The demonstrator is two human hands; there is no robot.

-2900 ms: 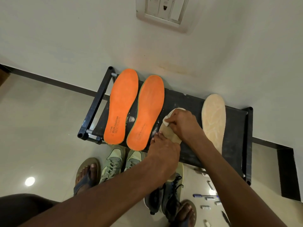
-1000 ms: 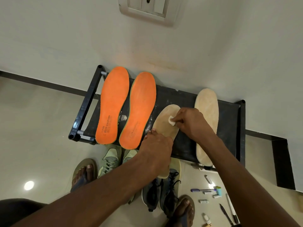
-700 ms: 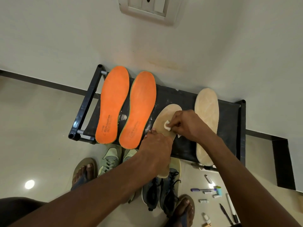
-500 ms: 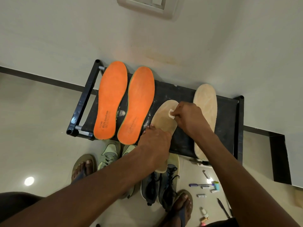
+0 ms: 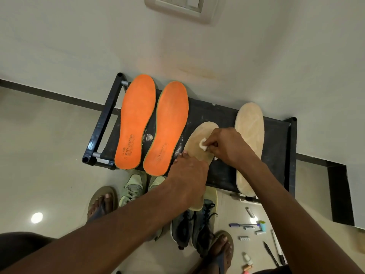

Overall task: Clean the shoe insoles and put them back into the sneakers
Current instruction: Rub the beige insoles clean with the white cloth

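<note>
Two orange insoles [image 5: 136, 123] [image 5: 167, 129] lie side by side on the left of a black shoe rack [image 5: 280, 151]. A beige insole [image 5: 196, 141] lies mid-rack, its heel hanging over the front edge. My left hand [image 5: 187, 175] presses down on its middle. My right hand [image 5: 225, 145] pinches a small white wad [image 5: 203, 144] against its front part. A second beige insole [image 5: 249, 143] lies to the right. Pale green sneakers [image 5: 134, 186] and dark sneakers [image 5: 195, 224] stand on the floor below.
The rack stands against a white wall with a switch plate [image 5: 179, 6] above. My sandalled feet [image 5: 101, 202] [image 5: 221, 252] are on the tiled floor. Pens, small tubes and caps [image 5: 254, 228] are scattered on the floor at the lower right.
My right hand has rubbed the white wad back and forth over the front part of the beige insole. The left hand has stayed pressed on the insole's middle.
</note>
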